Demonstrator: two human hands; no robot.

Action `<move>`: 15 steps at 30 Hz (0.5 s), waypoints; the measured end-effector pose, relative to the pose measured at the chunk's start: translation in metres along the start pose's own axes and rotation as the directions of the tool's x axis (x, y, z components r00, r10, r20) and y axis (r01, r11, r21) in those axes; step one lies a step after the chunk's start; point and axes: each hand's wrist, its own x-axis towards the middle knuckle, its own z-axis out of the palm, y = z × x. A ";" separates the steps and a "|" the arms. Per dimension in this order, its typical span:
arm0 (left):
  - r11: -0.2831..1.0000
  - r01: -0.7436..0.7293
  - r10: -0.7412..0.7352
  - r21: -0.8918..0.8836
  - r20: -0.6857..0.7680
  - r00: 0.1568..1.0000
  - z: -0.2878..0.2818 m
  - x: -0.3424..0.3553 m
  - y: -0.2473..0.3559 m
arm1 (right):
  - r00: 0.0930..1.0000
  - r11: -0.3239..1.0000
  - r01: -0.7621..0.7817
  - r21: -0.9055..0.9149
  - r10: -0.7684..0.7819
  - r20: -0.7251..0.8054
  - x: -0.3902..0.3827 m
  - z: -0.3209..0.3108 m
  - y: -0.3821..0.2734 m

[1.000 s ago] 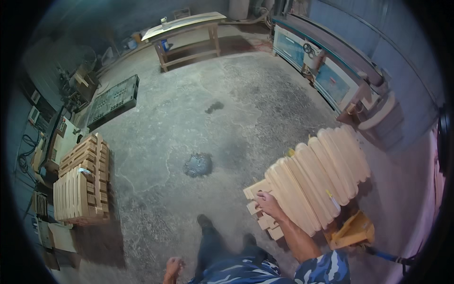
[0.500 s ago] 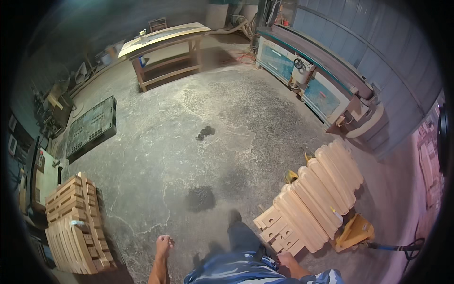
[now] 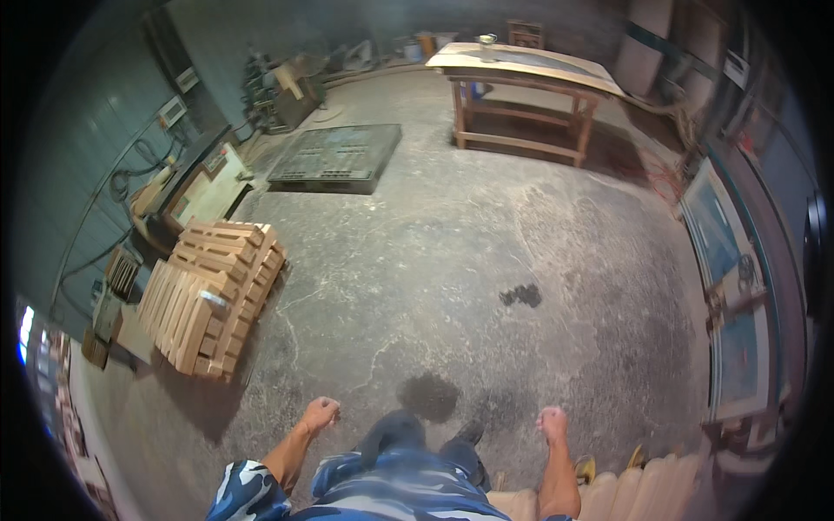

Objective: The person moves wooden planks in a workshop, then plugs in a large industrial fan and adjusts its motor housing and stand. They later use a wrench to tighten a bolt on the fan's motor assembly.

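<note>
Pale, round-ended wooden boards (image 3: 647, 488), close side by side, lower right

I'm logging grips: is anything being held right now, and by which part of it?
Nothing appears held: the left hand and the right hand both look empty.

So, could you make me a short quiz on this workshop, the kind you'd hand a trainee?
1. True or false: a dark, flat pallet lies on the floor.

2. Which of these is nearest the right hand?
A) the slatted wooden stack
B) the pale boards with rounded ends
C) the wooden table

3. What can be seen in the left hand?

Key:
1. True.
2. B.
3. Nothing that shows; the hand is loosely curled.
</note>
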 end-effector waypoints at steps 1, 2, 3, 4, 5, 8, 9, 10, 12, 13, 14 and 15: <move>0.947 -0.206 0.199 0.245 0.055 0.979 0.002 0.008 0.007 | 0.997 0.997 0.073 0.019 -0.073 0.033 0.026 -0.006 -0.042; 0.678 -0.458 0.472 0.575 0.138 0.871 0.004 0.015 0.013 | 0.991 0.992 0.122 0.032 -0.123 0.043 0.048 -0.007 -0.085; 0.664 -0.403 0.408 0.630 0.147 0.901 0.007 0.023 0.018 | 0.987 0.986 0.146 0.078 -0.151 0.059 0.066 -0.003 -0.121; 0.643 -0.348 0.338 0.682 0.154 0.928 0.009 0.029 0.023 | 0.982 0.979 0.164 0.125 -0.174 0.074 0.081 0.003 -0.154; 0.548 -0.297 0.270 0.782 0.170 0.948 0.012 0.037 0.029 | 0.976 0.968 0.178 0.178 -0.196 0.091 0.098 0.010 -0.184; 0.969 0.203 -0.201 0.143 -0.024 0.979 0.024 0.076 0.045 | 0.960 0.965 0.259 -0.044 -0.252 0.119 0.129 0.028 -0.229; 0.929 0.356 -0.357 -0.096 0.005 0.934 0.029 0.097 0.051 | 0.956 0.954 0.279 -0.113 -0.264 0.131 0.144 0.032 -0.240; 0.902 0.370 -0.379 -0.221 0.003 0.926 0.034 0.118 0.057 | 0.948 0.917 0.313 -0.246 -0.284 0.144 0.155 0.036 -0.244; 0.960 0.096 -0.133 0.264 0.127 0.983 0.031 0.183 0.071 | 0.970 0.946 0.225 -0.232 -0.194 0.146 0.172 0.033 -0.239; 0.836 -0.105 -0.010 0.539 0.206 0.978 0.033 0.218 0.084 | 0.974 0.936 0.221 -0.274 -0.195 0.118 0.179 0.030 -0.235; 0.951 0.021 -0.067 0.308 0.140 0.988 0.038 0.253 0.101 | 0.988 0.938 0.144 -0.316 -0.117 0.103 0.183 0.020 -0.228; 0.981 0.145 -0.156 0.132 0.075 0.985 0.042 0.286 0.120 | 1.000 0.961 -0.017 -0.277 0.022 0.014 0.187 0.018 -0.220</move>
